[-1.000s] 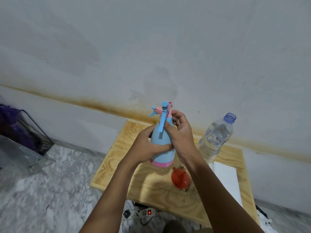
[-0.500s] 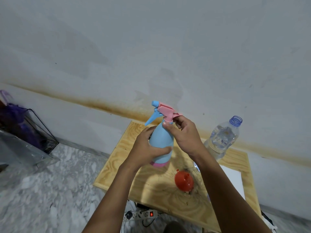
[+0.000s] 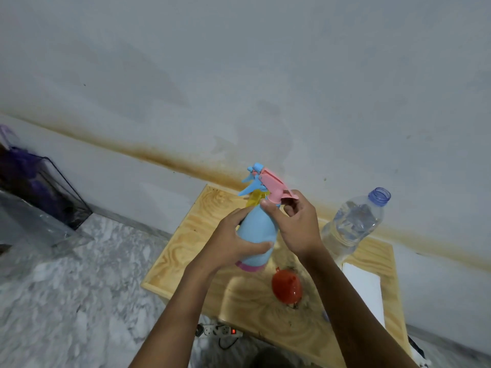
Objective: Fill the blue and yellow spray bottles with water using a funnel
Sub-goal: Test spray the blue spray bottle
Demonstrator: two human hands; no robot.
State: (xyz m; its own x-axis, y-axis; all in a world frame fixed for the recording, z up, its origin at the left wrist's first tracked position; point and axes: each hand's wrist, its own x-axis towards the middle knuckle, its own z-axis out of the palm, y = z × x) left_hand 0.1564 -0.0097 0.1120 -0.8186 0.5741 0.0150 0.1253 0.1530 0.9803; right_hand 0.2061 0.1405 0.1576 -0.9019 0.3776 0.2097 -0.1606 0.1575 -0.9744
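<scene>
Yellow bottle (image 3: 255,199) mostly hidden behind blue bottle (image 3: 257,236), grasped by left hand (image 3: 233,247); right hand (image 3: 295,224) pinches its sprayer (image 3: 271,185).

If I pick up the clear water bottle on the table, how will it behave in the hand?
The clear water bottle looks thin-walled and creased, so it will probably give under a firm squeeze. It appears mostly full, so likely rather heavy for its size. Its blue neck shows no cap, so squeezing or tipping it may spill water onto the wooden table.
</scene>
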